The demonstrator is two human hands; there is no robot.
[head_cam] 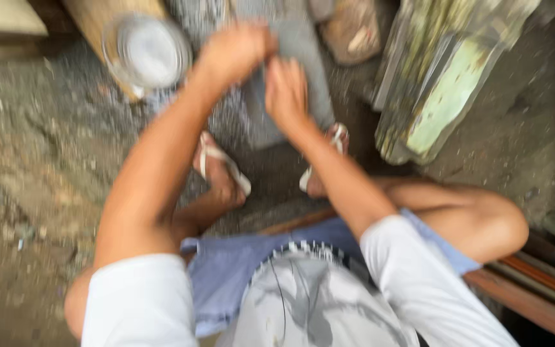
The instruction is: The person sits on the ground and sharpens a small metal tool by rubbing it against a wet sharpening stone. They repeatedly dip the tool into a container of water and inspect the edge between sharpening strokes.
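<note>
Just left of your left hand (236,51) sits a round clear-lidded container (147,51). That hand is closed in a fist, touching your right hand (285,93), whose fingers curl onto a grey slab (300,45) beneath both; blur hides any firm grip. Right of them leans a weathered green plank (448,83). A slip could scrape knuckles on the slab.

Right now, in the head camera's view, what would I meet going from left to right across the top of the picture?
Round clear glass dish → left hand → right hand, both over a grey slab → brownish rock → weathered green-painted timber.
</note>
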